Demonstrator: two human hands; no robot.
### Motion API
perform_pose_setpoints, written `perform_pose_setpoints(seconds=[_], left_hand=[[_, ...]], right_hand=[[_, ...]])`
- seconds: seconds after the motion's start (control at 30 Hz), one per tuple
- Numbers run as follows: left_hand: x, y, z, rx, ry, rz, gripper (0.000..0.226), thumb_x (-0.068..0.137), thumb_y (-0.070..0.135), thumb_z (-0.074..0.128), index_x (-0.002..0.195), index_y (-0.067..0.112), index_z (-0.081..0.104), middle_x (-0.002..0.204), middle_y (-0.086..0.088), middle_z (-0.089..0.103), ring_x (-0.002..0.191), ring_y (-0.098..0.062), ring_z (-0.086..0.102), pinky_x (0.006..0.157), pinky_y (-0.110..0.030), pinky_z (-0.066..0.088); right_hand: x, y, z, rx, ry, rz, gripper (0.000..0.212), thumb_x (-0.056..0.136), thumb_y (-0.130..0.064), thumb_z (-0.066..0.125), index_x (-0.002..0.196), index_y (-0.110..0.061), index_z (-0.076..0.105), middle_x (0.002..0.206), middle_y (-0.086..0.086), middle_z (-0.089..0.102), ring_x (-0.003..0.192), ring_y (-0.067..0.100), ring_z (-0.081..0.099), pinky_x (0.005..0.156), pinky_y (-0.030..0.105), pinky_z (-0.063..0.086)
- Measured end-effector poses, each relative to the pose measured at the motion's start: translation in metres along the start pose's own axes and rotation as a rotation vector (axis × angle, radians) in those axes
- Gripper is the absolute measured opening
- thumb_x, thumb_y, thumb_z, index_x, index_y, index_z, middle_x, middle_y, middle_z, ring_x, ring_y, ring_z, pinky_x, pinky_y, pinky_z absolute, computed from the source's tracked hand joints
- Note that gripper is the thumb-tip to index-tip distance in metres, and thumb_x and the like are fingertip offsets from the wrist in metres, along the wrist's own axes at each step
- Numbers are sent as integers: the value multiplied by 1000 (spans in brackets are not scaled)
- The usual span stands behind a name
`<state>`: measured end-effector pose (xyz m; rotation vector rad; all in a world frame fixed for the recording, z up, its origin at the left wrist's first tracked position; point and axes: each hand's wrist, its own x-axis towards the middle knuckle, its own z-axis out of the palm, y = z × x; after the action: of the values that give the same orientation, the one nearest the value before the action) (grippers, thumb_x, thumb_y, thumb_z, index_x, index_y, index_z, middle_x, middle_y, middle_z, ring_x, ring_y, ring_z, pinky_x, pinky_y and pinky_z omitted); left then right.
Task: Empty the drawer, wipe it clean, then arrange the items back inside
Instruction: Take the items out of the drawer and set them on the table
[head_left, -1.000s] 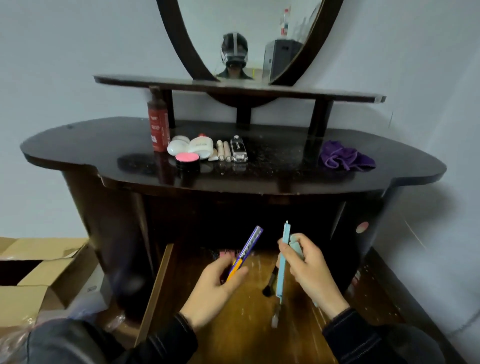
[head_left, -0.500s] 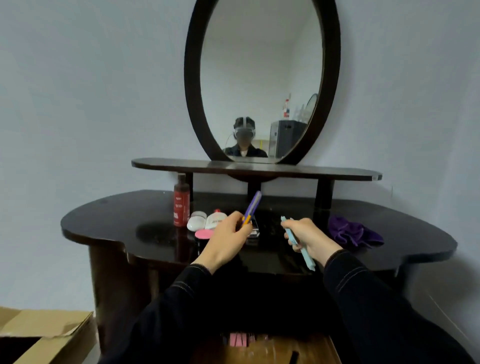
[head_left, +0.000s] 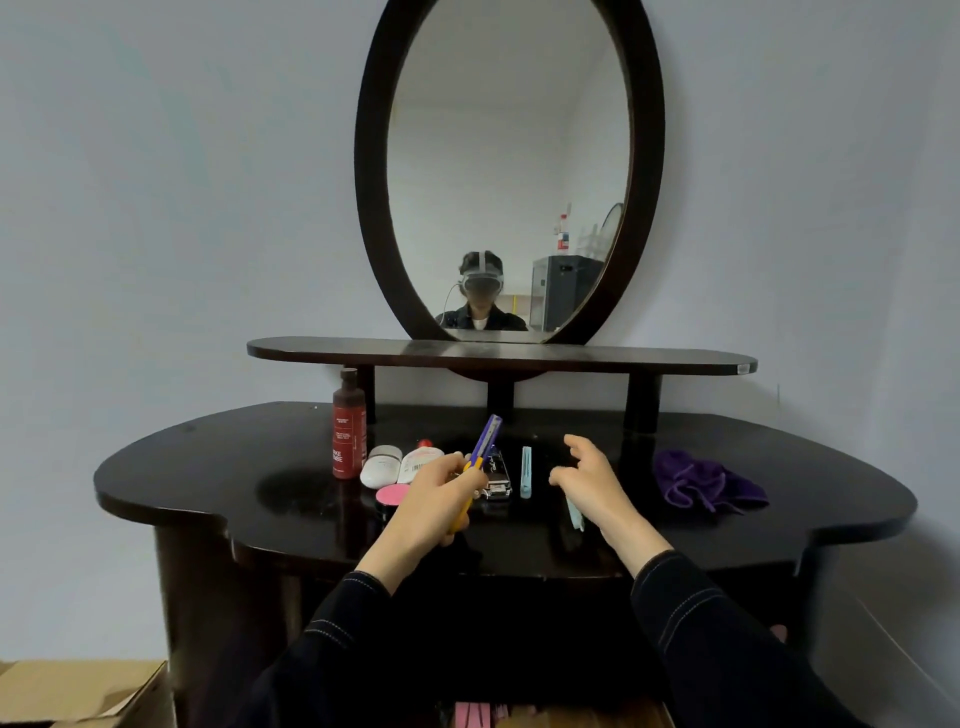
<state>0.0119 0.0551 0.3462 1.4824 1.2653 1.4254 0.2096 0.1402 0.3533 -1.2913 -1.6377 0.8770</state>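
Head view: at the bottom edge a strip of the drawer (head_left: 587, 719) shows, pulled out below the table. Pink items (head_left: 474, 716) lie in it, so the emptying looks unfinished. Above it both dark sleeves reach up to the tabletop (head_left: 208, 467), where the drawer's things are parked, presumably to free the drawer for wiping.

Left of centre, the left hand (head_left: 431, 506) grips a purple-and-yellow stick (head_left: 487, 440) low on its yellow end. The purple end juts up and away past the fingers, over the row of things set down, probably to be laid among them.

Right of centre, the right hand (head_left: 592, 483) is slack and grasps nothing, its fingers loosely spread above the top. A pale blue piece (head_left: 575, 515) lies just under its wrist; whether they touch cannot be told. A blue clip (head_left: 526, 470) lies just left of the hand, apart from the fingers.

Farther back are a red bottle (head_left: 349, 431), white compacts (head_left: 382, 466) and a pink lid (head_left: 392, 494). At right lies the purple cloth (head_left: 706, 480), untouched, likely meant for the wipe. Behind rise the shelf (head_left: 498, 354) and the mirror (head_left: 509, 156).
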Motion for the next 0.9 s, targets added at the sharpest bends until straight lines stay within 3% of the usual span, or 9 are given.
perform_pose_setpoints(seconds=[0.13, 0.2, 0.27, 0.33, 0.47, 0.57, 0.7, 0.8, 0.9], left_hand=[[2, -1, -1, 3, 1, -2, 15, 81, 28, 61, 82, 15, 55, 58, 2, 38, 46, -14, 31, 40, -21, 21], [3, -1, -1, -5, 1, -9, 15, 81, 28, 61, 83, 14, 56, 59, 2, 39, 47, -14, 32, 40, -21, 21], [3, -2, 0, -12, -2, -10, 14, 81, 28, 61, 84, 14, 57, 59, 1, 39, 46, -14, 32, 39, -21, 22], [2, -2, 0, -8, 1, -4, 15, 82, 28, 61, 85, 14, 57, 58, 1, 39, 45, -14, 32, 39, -21, 22], [2, -2, 0, 0, 8, 0, 14, 81, 27, 61, 84, 14, 57, 59, 0, 40, 46, -15, 33, 39, -21, 23], [2, -3, 0, -8, 5, 6, 10, 86, 24, 60, 82, 15, 58, 60, -1, 40, 46, -14, 33, 38, -21, 23], [2, -2, 0, -11, -6, 11, 11, 89, 22, 59, 84, 13, 57, 58, 1, 40, 45, -13, 34, 38, -21, 24], [1, -3, 1, -8, -10, 21, 13, 91, 23, 59, 84, 11, 57, 56, 2, 39, 44, -13, 32, 37, -21, 24], [2, -5, 1, -13, -19, 43, 27, 93, 32, 60, 86, 6, 57, 53, -3, 40, 41, -15, 32, 37, -21, 25]], right_hand=[[-14, 6, -9, -238, 157, -37, 32, 89, -32, 65, 120, -26, 61, 126, -2, 58, 111, 15, 58, 86, 32, 49], [-17, 6, -12, -324, 153, -35, 18, 84, -40, 65, 100, -32, 61, 104, -12, 63, 93, 10, 62, 76, 33, 50], [-17, 5, -10, -410, 73, -47, 13, 81, -37, 65, 93, -34, 60, 90, -17, 63, 82, 4, 61, 68, 29, 46], [-14, 4, -5, -533, 20, -78, 14, 84, -31, 63, 97, -34, 62, 92, -16, 63, 81, 4, 60, 63, 27, 42], [1, 4, 2, -697, 117, -88, 18, 95, -26, 56, 112, -27, 63, 115, -7, 60, 85, 13, 61, 61, 28, 43], [12, 1, 12, -701, 114, -113, 28, 102, -42, 46, 113, -22, 62, 119, 0, 59, 88, 19, 63, 69, 33, 49], [20, 1, 22, -629, -52, -210, 30, 102, -40, 40, 117, -33, 64, 131, -8, 60, 124, 21, 49, 87, 36, 47], [19, 6, 20, -624, -118, -252, 29, 101, -34, 38, 107, -38, 66, 131, -16, 61, 125, 20, 45, 84, 36, 43], [17, 6, 19, -552, -105, -241, 30, 103, -35, 38, 114, -34, 66, 126, -14, 64, 120, 16, 50, 86, 36, 47]])
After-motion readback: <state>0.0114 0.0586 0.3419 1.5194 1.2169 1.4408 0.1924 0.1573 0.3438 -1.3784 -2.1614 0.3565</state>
